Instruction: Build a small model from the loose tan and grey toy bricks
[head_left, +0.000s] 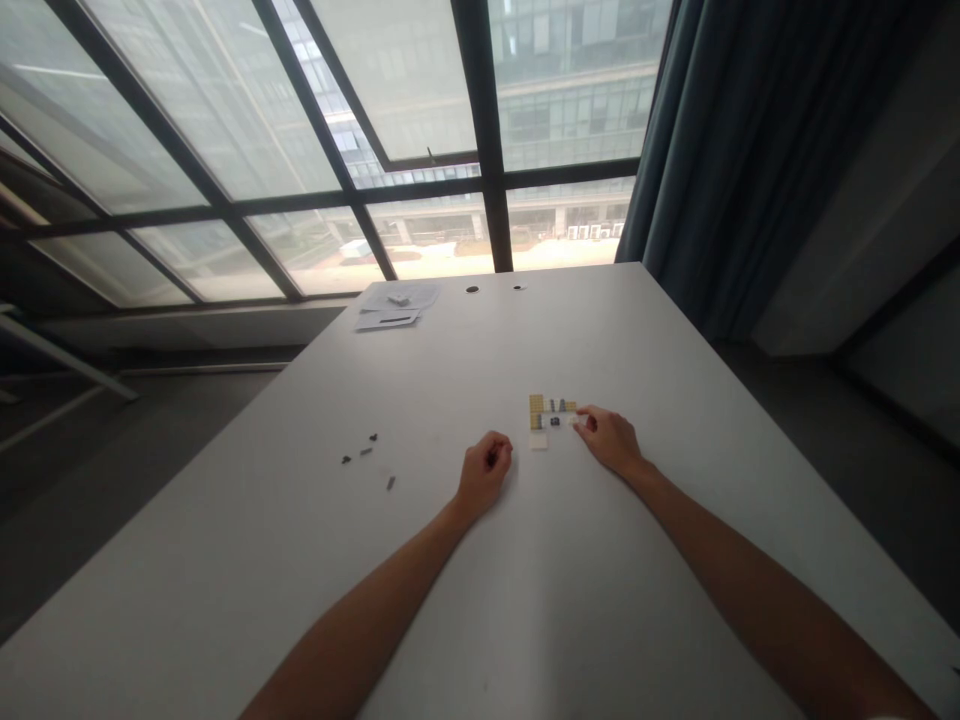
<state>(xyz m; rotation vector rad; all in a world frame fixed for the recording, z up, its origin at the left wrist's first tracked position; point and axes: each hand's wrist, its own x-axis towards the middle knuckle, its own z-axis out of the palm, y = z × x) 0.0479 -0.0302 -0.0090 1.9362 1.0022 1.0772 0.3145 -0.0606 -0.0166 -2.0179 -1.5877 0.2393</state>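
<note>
My right hand [611, 438] reaches in from the right, thumb and index finger closed about a small pale building brick [572, 421]. Next to its fingertips lies a group of small bricks: tan bricks [536, 403] on the left, grey ones [557, 405] beside them and a black one [555, 422] just below. A flat cream piece [538, 441] lies at the near side of the group. Left of it, my left hand [484, 472] rests on the table with its fingers curled in; whatever they hold, if anything, is hidden.
On the white table [420, 600], several small dark pieces [366, 452] lie scattered to the left. Papers [390, 308] with a small white object on top lie at the far left corner. Two round dark spots [472, 290] show near the far edge. Windows and a blue curtain [705, 170] stand behind.
</note>
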